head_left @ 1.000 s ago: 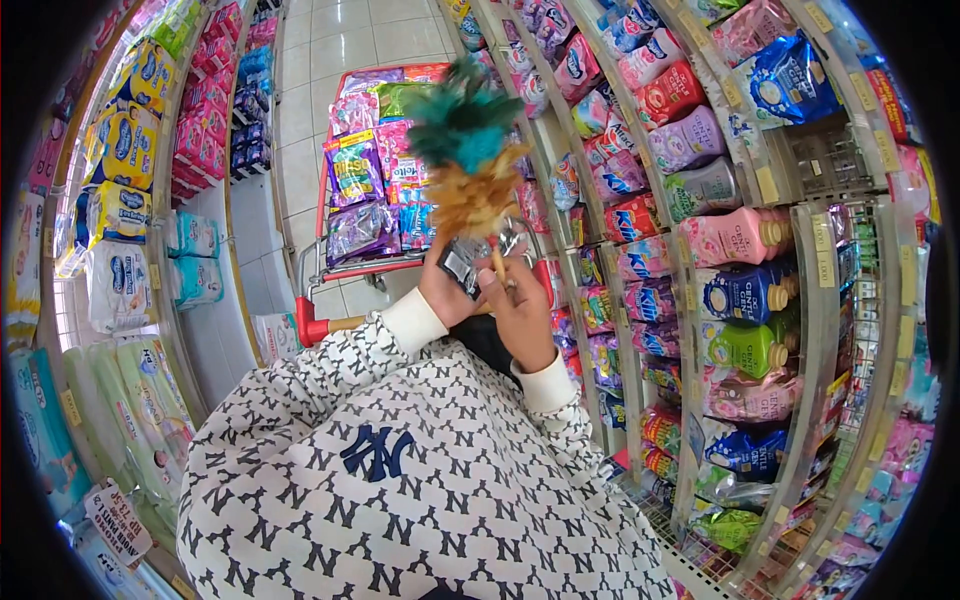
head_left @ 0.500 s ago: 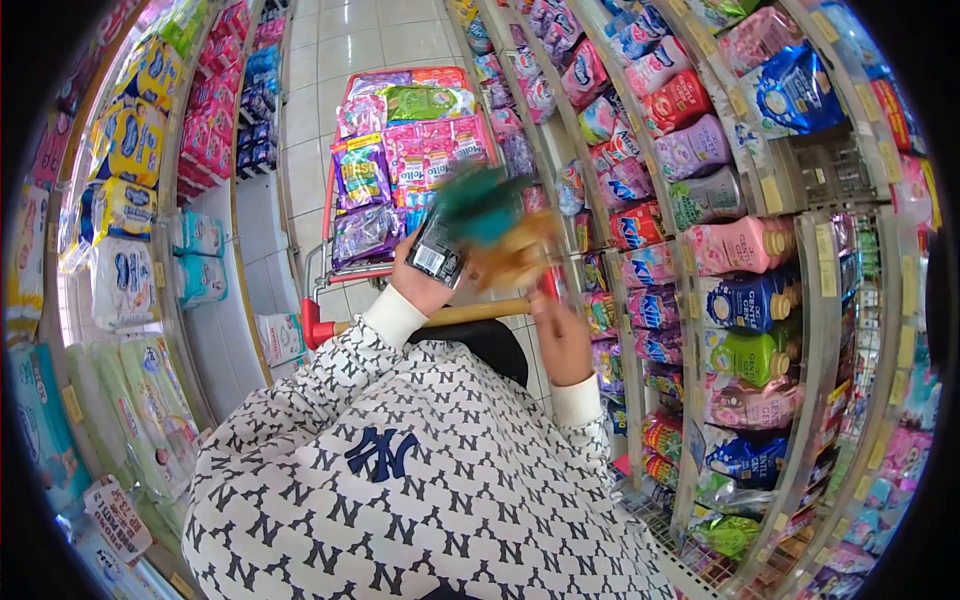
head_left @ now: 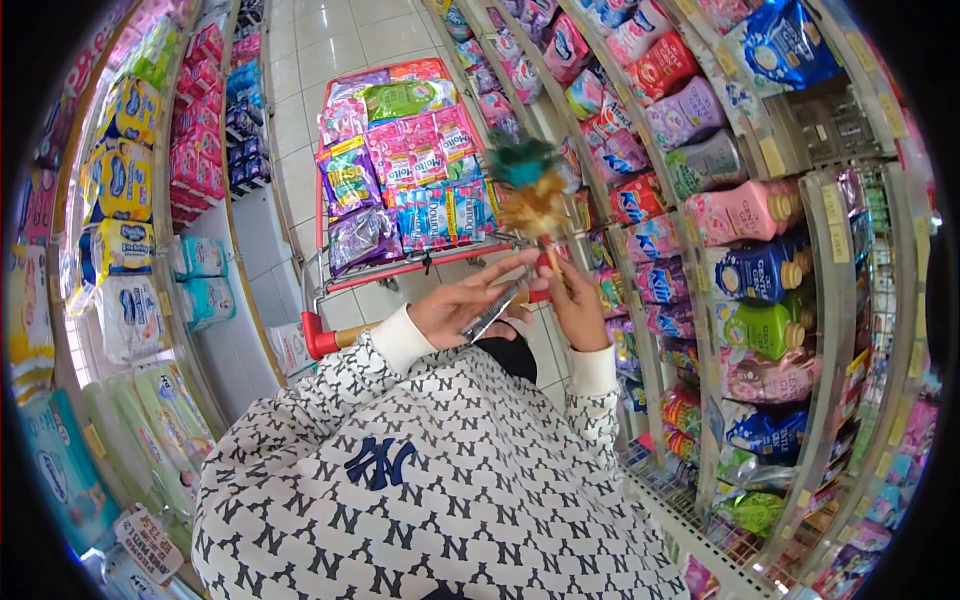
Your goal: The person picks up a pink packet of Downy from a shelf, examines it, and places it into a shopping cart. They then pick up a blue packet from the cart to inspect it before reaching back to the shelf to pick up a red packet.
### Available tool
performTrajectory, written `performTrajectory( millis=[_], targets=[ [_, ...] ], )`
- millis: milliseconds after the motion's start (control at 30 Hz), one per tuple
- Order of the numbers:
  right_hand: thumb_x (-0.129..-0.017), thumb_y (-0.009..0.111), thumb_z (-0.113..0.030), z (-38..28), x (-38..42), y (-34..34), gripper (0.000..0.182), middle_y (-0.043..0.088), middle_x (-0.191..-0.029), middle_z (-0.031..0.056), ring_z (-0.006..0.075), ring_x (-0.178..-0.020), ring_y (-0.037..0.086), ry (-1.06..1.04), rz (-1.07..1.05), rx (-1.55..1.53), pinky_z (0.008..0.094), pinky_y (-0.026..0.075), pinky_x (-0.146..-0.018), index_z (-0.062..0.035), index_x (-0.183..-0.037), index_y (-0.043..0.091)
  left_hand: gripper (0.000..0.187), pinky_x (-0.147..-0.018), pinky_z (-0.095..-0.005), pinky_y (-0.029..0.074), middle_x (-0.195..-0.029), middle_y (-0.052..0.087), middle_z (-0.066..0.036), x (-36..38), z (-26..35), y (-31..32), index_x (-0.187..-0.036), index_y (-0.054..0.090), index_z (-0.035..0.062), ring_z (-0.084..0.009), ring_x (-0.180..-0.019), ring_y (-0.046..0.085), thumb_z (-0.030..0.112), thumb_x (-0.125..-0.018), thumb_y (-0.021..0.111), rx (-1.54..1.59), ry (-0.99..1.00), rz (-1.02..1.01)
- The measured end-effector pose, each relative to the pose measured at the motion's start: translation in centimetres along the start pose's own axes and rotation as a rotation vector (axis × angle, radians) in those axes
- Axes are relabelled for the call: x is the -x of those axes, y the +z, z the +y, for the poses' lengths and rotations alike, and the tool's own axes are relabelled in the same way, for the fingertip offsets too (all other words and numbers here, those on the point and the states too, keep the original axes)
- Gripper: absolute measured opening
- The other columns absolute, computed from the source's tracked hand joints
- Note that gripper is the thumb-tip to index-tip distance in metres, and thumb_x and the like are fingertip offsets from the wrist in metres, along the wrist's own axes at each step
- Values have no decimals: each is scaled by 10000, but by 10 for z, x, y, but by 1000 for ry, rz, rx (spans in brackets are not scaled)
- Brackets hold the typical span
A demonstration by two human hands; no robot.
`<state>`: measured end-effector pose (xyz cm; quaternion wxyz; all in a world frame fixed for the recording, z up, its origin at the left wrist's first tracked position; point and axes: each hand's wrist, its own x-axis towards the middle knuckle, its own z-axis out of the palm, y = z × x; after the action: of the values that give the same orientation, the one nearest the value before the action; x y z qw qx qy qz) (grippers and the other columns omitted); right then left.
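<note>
My right hand (head_left: 582, 312) is closed around the thin handle of a feather duster (head_left: 530, 190). Its teal and tan feathers point up, away from me, and are smeared by motion. In my left hand (head_left: 448, 306) is a small black and silver packet (head_left: 492, 316), seen nearly edge-on between thumb and stretched fingers. The two hands are close together in front of my body, with the left fingertips right by the duster's handle. Beyond them stands a red shopping cart (head_left: 322, 190) holding pink Molto packs (head_left: 420, 150), blue Downy packs (head_left: 440, 215) and purple packs (head_left: 362, 240).
Shelves with bottles (head_left: 745, 212) and pouches (head_left: 660, 70) line the right side closely. Diaper and pad packs (head_left: 130, 245) fill shelves on the left. A tiled floor (head_left: 340, 40) runs ahead between them.
The feather duster has swung off the packet to the right. My left hand has come down nearer my body and turned the packet from its printed face to its edge.
</note>
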<state>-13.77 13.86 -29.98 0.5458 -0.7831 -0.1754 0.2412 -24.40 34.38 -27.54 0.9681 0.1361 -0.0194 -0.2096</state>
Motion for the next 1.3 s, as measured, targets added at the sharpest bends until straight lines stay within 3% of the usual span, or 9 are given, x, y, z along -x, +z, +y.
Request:
performTrajectory(
  millis=[100, 200, 367, 500, 767, 900, 933, 1067, 1300],
  targets=[
    [-1024, 505, -285, -21, 2, -1, 423, 677, -1051, 93, 149, -945, 629, 262, -248, 12, 279, 492, -830, 0, -1334, 537, 712, -742, -302, 525, -1451, 390, -50, -7, 2, 11, -1532, 226, 114, -183, -1053, 541, 147, -920, 589, -204, -44, 18],
    [-1035, 474, -311, 1, 11, 0, 446, 673, -1056, 97, 132, -895, 625, 209, -126, -204, 264, 483, -822, 19, -1332, 525, 711, -749, -308, 530, -1454, 382, -39, -14, 4, 14, -1515, 271, 107, -170, -1071, 537, 111, -890, 611, -235, -3, 156],
    [-1031, 481, -303, -13, 36, -34, 451, 659, -1132, 93, 151, -1023, 628, 207, -43, -258, 292, 490, -880, -5, -1369, 487, 712, -1015, -332, 453, -1447, 379, -89, -28, 3, -11, -1490, 294, 54, -214, -1279, 485, -94, -831, 520, -436, 273, 295],
    [-993, 560, -170, -26, 44, -23, 564, 604, -1238, 105, 149, -1032, 617, 128, -75, -582, 272, 493, -870, -45, -1484, 312, 758, -1112, -348, 345, -1463, 387, -95, -42, 3, 19, -1500, 280, 51, -216, -1352, 400, -106, -796, 513, -394, 167, 245],
    [-923, 620, -24, -15, 44, -11, 454, 658, -1140, 91, 124, -970, 633, 1, 239, -696, 255, 499, -856, -15, -1339, 438, 820, -1102, -319, 333, -1577, 227, -103, -64, -12, 28, -1552, 147, 54, -195, -1432, 283, -133, -824, 472, -829, 96, 54],
    [-924, 624, -33, 0, 55, -19, 417, 656, -1114, 68, 106, -958, 623, -140, 412, -701, 259, 496, -853, -36, -1310, 464, 806, -1089, -358, 361, -1528, 301, -123, -68, -26, 28, -1560, 112, 97, -231, -1395, 342, -63, -898, 542, -854, 66, 53],
    [-926, 625, -38, -3, 58, -22, 414, 654, -1112, 63, 103, -958, 618, -159, 415, -692, 259, 494, -852, -44, -1309, 466, 804, -1018, -341, 439, -1446, 399, -133, -67, -29, 36, -1557, 120, 94, -219, -1286, 466, -38, -905, 570, -848, 45, 115],
    [-928, 632, -61, -9, 73, -23, 407, 635, -1070, 37, 91, -954, 592, -205, 425, -656, 266, 491, -837, -55, -1299, 466, 803, -828, -297, 540, -1293, 521, -117, -67, -40, 51, -1547, 151, 81, -180, -1085, 569, -35, -889, 596, -890, 29, 188],
    [-925, 634, -57, -53, 86, -39, 544, 632, -1117, 70, 113, -972, 597, -230, 478, -551, 273, 500, -823, -70, -1410, 385, 689, -830, -259, 508, -1173, 578, -92, -91, -20, 82, -1491, 280, 50, -147, -1054, 583, -81, -875, 559, -986, 4, 108]
  ],
)
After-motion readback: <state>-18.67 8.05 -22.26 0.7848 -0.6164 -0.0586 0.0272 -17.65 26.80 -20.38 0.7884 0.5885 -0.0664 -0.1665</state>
